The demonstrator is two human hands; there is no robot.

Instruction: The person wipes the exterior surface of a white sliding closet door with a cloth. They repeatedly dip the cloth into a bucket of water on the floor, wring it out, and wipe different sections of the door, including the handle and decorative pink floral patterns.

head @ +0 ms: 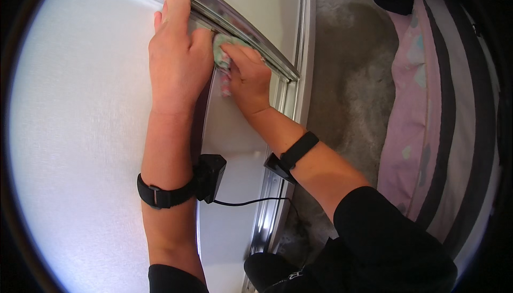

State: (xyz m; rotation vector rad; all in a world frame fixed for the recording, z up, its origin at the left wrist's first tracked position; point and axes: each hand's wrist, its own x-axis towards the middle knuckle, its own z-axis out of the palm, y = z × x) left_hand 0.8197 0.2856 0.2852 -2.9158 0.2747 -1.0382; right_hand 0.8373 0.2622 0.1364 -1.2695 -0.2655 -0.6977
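Observation:
My right hand [252,76] grips a crumpled green, pink and white cloth [219,52] between thumb and fingers. The cloth presses into the corner where a panel's dark edge meets a shiny metal rail [266,46], and a loose end dangles below it. Just left of it, my left hand [176,60] lies over a large silvery-white panel [80,132]. Its fingers stretch up to the metal rail and the thumb stands apart; what lies beneath the palm is hidden. A paler, recessed panel [228,144] shows between my forearms.
Metal tracks [264,217] edge the panels on the right. Beyond lies a stained concrete floor [340,92], then pink patterned fabric [408,132] and grey striped fabric [461,92]. A black cable [252,202] runs from the device [210,177] strapped to my left wrist.

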